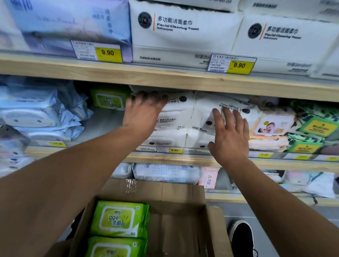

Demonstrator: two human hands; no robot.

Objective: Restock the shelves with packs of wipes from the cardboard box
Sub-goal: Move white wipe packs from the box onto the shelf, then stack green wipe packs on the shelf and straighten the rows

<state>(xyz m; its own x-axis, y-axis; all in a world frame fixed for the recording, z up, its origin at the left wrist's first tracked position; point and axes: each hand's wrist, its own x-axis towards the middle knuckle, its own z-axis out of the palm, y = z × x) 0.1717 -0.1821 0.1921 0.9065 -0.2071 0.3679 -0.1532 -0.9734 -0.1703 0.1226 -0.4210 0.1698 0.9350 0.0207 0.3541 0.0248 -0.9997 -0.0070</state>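
Note:
My left hand [143, 110] lies flat, fingers spread, against the upper left of a stack of white wipe packs [175, 118] on the middle shelf [162, 158]. My right hand [230, 138] rests open on the neighbouring white stack [203, 114]; neither hand grips a pack. One green wipe pack [109, 99] stands deep on the same shelf, left of my left hand. Below, an open cardboard box [180, 228] holds two green packs [119, 218] on its left side; its right side is bare cardboard.
Blue packs [32, 112] fill the shelf's left end, baby-print packs [274, 126] and green-labelled packs [315, 127] the right. A gap lies between the blue packs and the white stacks. Facial towel packs [182, 29] sit above. My black shoe [243, 242] is beside the box.

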